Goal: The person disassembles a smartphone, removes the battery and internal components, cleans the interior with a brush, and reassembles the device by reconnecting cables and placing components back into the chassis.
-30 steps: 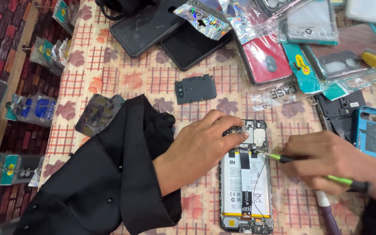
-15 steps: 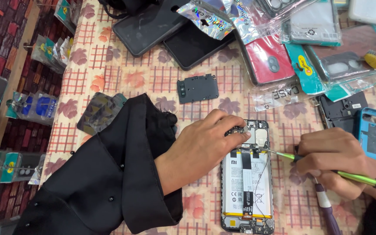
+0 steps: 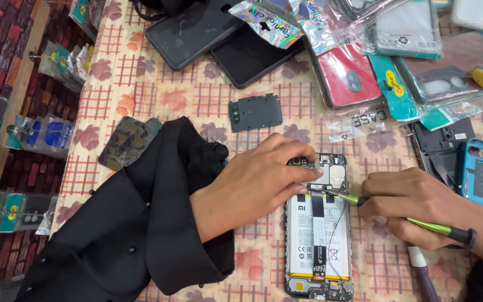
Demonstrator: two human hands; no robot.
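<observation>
The opened phone [image 3: 320,223] lay back-up on the counter [image 3: 157,95], at six o'clock in the head view, its battery and flex ribbon exposed. The left hand [image 3: 252,187], in a wide black sleeve [image 3: 141,223], pressed on the phone's upper end, fingers [image 3: 303,159] together over the board near the camera module, as in the earlier frames. The right hand [image 3: 415,204] gripped a green-shafted screwdriver [image 3: 415,222], fingers clamped on its shaft. Its tip touched the connector area just above the battery; half a second before, the tip sat slightly further out toward three o'clock. A black cover plate [image 3: 255,112] rested at twelve o'clock from the phone, apart from it. A purple-handled tool [image 3: 423,277] lay beneath the right hand.
</observation>
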